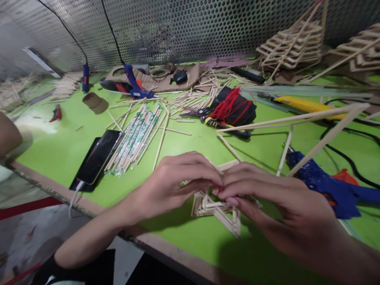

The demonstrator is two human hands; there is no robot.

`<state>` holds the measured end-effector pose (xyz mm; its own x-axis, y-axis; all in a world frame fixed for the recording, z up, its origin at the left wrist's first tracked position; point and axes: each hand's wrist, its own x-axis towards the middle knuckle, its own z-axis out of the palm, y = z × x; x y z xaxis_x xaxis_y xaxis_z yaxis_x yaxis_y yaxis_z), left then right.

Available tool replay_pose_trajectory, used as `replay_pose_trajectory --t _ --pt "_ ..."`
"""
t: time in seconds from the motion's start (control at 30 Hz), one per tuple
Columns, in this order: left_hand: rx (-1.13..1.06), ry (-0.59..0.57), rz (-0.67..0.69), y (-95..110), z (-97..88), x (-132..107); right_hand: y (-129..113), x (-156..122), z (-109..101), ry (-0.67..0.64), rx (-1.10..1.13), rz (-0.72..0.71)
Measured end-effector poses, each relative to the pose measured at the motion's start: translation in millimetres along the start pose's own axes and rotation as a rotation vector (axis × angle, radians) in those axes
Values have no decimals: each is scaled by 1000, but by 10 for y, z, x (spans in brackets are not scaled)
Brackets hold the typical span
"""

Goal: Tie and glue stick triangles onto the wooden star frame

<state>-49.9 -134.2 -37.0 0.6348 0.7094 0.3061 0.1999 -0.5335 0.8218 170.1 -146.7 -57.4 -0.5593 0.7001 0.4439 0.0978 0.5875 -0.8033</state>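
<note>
A small star-shaped frame of thin wooden sticks [227,219] lies on the green tabletop under both hands. My left hand [181,178] reaches over it from the left, its thumb and fingertips pinched together. My right hand [276,202] meets it from the right, also pinching, so that the fingertips of both hands touch or nearly touch. Bits of red string [218,186] show between the fingertips; the rest is covered by the fingers. Just beyond the hands stands an open frame of longer sticks [323,154], leaning over the table.
Blue glue gun [323,182] at right, another [133,83] at back. Phone [97,158] with white cable, wrapped sticks [136,138], scissors [196,112], red string bundle [231,107] and yellow cutter [308,106] lie around. Stick pyramid [292,47] stands behind. Another person's arm [8,134] shows left.
</note>
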Motion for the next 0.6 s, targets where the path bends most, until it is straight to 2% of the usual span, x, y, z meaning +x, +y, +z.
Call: replay_pose_trajectory --t 0.37,0.6 --pt "213 22 28 10 -31 -5 -5 -13 3 9 -5 24" --pt "197 79 63 59 -73 10 -55 0 -30 53 -67 65"
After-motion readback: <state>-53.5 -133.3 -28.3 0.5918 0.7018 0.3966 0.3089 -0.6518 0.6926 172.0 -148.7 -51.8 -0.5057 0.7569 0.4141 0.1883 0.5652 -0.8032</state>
